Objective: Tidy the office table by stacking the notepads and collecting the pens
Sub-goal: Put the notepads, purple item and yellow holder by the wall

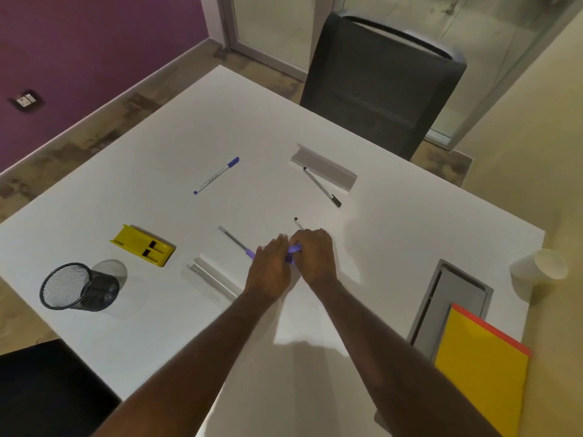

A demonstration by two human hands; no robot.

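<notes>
Black wire mesh formed the pen cup (80,287), which stood far to the left of the hands, near the left edge of the white worktop (176,127). Just beyond it and a little to the right lay a yellow plastic holder (142,245). Closer to the hands, directly left of the left wrist, a clear plastic strip (210,280) lay flat. A grey pen (235,241) lay slanted just left of the left hand, its purple end reaching under the fingers. Far beyond the hands, to the left, a white pen with a blue cap (216,175) lay alone.

The left hand (272,266) and the right hand (314,255) were together at the middle of the worktop, knuckles almost touching. Between them they held a purple pen piece (292,250); the fingers of both hands were curled around it, but how exactly they gripped it was hidden. A thin pen with a black tip (297,223) stuck out just beyond the right hand.

Further beyond and to the right, a pen with a black cap (321,186) rested with one end on a second clear strip (325,167). Right of the right forearm was a grey cable hatch (454,302), and near it a yellow notepad (482,370) with a red edge overhung the worktop's side. A white paper cup (539,268) lay on its side at the far right corner.
</notes>
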